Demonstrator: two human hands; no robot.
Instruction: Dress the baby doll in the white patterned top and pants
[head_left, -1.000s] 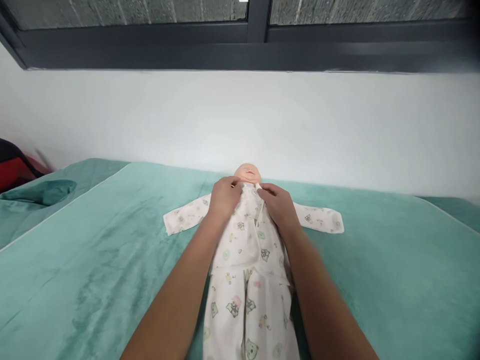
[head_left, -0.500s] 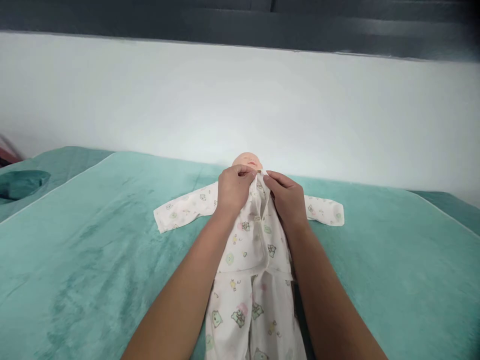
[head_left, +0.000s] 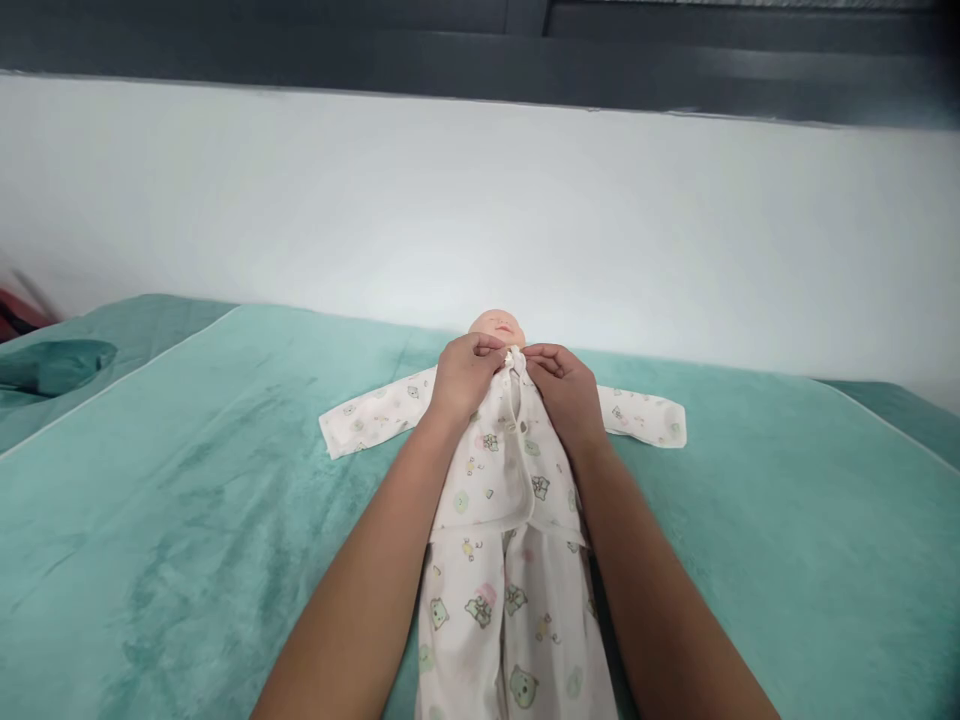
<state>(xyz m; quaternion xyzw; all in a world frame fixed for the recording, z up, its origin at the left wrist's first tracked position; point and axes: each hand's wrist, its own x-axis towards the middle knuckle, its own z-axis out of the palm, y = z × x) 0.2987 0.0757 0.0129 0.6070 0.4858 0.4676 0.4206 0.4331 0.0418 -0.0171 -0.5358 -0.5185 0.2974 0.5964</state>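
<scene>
A baby doll (head_left: 496,324) lies on its back, head away from me, dressed in a white printed baby jacket (head_left: 495,475) and matching trousers (head_left: 480,630). My left hand (head_left: 466,375) pinches the left side of the jacket's front edge just under the doll's chin. Opposite it, my right hand (head_left: 564,392) is closed on the other front edge at the neckline. Between the fingertips the cloth bunches up, and any fastener there is hidden. Lower on the front a small button or snap (head_left: 511,427) shows. Both sleeves stretch out sideways, flat.
A teal plush cover (head_left: 225,480) spreads under the doll. Behind it rises a white wall (head_left: 480,200) with a dark ledge (head_left: 300,60) above. At the far left are a dark teal fold or hollow (head_left: 56,365) and a red object (head_left: 19,315).
The two front edges at the neck have come together between my fingers, where they stood up apart before. My right hand has shifted slightly left, and the jacket front lies flatter.
</scene>
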